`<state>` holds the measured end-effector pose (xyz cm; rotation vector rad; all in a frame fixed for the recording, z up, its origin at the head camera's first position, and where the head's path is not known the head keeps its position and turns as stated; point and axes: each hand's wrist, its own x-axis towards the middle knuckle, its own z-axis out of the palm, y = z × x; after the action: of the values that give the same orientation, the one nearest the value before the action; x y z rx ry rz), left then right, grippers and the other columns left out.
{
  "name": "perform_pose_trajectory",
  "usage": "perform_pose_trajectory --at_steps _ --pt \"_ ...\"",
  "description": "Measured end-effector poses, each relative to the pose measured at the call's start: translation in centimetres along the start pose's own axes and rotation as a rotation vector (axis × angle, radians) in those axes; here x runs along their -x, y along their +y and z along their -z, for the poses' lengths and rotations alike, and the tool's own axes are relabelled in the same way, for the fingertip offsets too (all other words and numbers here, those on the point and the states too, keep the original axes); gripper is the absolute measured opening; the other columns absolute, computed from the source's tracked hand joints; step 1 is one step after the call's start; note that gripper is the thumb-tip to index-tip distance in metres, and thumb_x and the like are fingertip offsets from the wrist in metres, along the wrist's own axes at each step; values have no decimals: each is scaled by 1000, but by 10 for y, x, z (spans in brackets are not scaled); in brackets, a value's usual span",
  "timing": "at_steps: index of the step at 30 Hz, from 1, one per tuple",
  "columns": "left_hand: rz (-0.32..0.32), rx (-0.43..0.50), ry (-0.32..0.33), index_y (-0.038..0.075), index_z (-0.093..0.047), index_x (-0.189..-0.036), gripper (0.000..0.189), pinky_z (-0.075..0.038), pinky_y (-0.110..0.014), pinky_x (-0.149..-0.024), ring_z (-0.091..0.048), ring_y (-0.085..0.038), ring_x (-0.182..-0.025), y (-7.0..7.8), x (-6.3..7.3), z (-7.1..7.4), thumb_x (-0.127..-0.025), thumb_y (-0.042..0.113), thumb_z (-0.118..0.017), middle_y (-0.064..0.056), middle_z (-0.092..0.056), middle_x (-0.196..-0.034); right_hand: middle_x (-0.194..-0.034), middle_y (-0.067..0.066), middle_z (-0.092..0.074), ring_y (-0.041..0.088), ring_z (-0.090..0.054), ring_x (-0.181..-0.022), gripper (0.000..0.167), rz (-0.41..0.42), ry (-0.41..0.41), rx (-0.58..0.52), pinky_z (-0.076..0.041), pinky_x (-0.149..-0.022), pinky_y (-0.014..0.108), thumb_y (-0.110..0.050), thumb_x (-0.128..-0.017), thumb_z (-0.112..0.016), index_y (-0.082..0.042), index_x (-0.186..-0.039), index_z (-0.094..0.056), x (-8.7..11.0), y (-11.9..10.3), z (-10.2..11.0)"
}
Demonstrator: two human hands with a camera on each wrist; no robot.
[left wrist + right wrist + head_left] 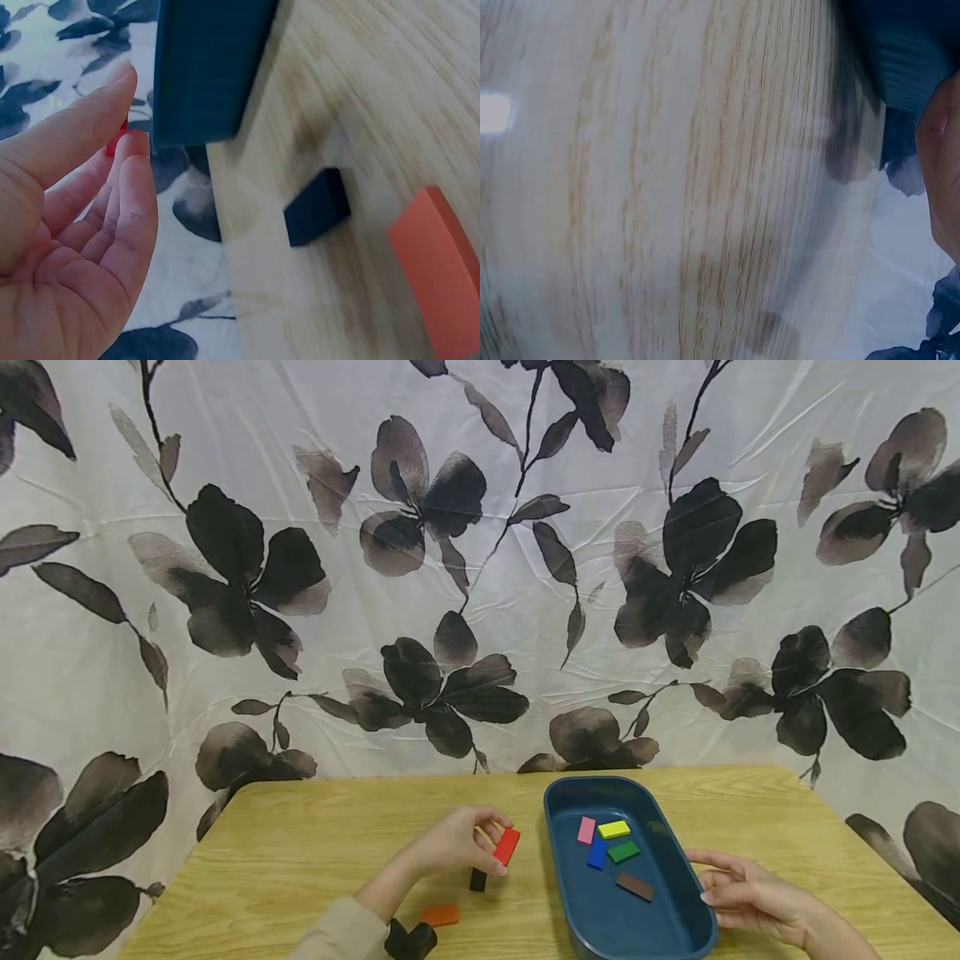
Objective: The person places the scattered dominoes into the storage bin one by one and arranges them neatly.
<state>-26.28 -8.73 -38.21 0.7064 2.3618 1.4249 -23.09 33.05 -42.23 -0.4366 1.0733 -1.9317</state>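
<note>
My left hand (457, 842) pinches a small flat red block (507, 846) between thumb and fingers, raised above the table. Most of this block is hidden behind the fingers in the left wrist view. Close under that hand stands a black block (477, 880), and nearer the front lies an orange block (440, 915). The right hand (757, 893) touches the outer right side of a dark blue plastic tub (558, 893), its fingers loosely extended. Inside the tub lie pink (587, 830), yellow (614, 829), blue (597, 853), green (623, 852) and brown blocks (634, 887).
The wood-grain table (315, 843) carries everything. A floral curtain (555, 610) hangs directly behind its far edge. A black device (410, 939) sits at the left wrist, by the sleeve.
</note>
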Motion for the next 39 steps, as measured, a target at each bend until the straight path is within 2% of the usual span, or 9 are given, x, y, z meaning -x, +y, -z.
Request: perform_pose_trajectory --at_steps 18,39 --pt "-49 6 -41 0 -60 -107 48 -50 -23 -61 -59 -14 -67 18 -12 -22 -64 -5 -81 -4 -59 -83 -116 11 -56 24 -56 -110 48 12 -53 -21 -43 -94 37 10 -95 -29 -17 -128 -51 1 1 -1" --pt "-31 9 -80 6 -62 -105 44 -50 -22 -63 -59 -12 -64 33 -25 -36 -66 -5 -80 -1 -59 -82 -114 11 -57 22 -59 -105 46 4 -3 11 -46 -91 35 9 -95 -33 -15 -129 -50 1 0 -2"
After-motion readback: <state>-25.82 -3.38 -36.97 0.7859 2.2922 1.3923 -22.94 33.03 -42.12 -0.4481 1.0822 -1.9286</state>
